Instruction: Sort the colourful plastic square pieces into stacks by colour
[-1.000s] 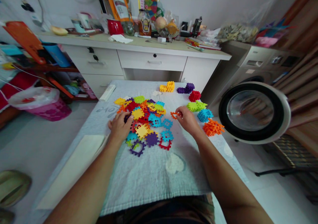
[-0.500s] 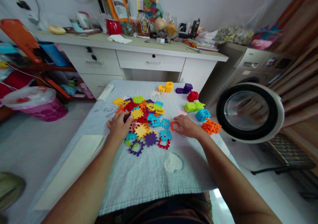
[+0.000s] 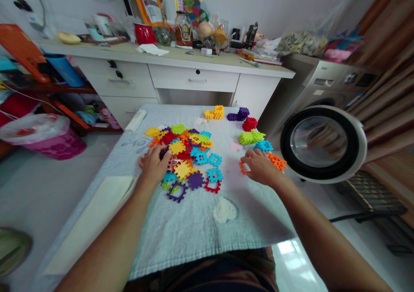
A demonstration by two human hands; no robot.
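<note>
A mixed heap of notched plastic building tiles lies on the cloth-covered table, with a yellow tile [image 3: 183, 170], a solid purple tile [image 3: 196, 180] and a purple frame tile [image 3: 177, 192] along its near side. At the heap's left edge, my left hand [image 3: 154, 162] has its fingers closed around a dark purple tile [image 3: 164, 153]. My right hand [image 3: 260, 166] is to the right of the heap, its fingers closed on an orange frame tile [image 3: 245, 167]. Just beyond that hand lie an orange tile stack [image 3: 277, 161] and a blue tile stack [image 3: 263, 146].
Further sorted piles run along the right and back: green [image 3: 251, 137], red [image 3: 249, 124], purple [image 3: 239, 114] and yellow [image 3: 214, 112]. A white box [image 3: 136, 120] lies at the back left corner. The washing machine's open door [image 3: 321, 144] stands right of the table.
My right hand has moved right, carrying the orange frame tile away from the heap toward the orange stack. My left hand has stayed at the heap's left edge.
</note>
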